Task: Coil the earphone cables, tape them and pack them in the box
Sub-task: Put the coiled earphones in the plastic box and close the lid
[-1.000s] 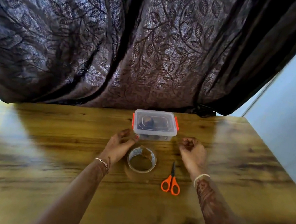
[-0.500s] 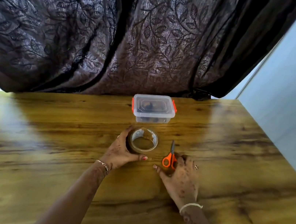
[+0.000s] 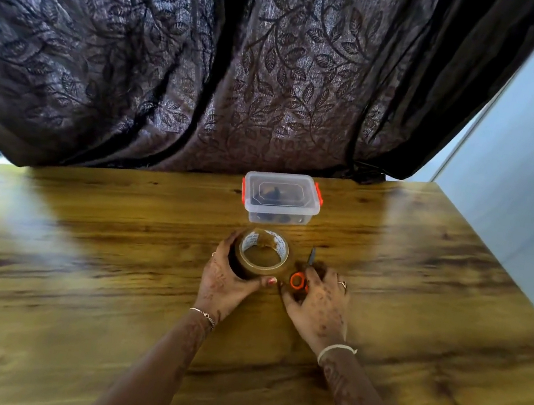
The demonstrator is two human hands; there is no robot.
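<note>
**Tape roll and scissors held**

The tape roll (image 3: 243, 265) is gripped on the counter (image 3: 76, 260) by the left hand (image 3: 226, 283), whose fingers are curled round its wall. Just beside it, the scissors (image 3: 297, 280) are held by the curled right hand (image 3: 319, 304). The lidded box (image 3: 281, 197) stands beyond the roll; its dark contents cannot be made out.

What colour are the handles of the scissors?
Orange; the scissors show best in the head view.
</note>
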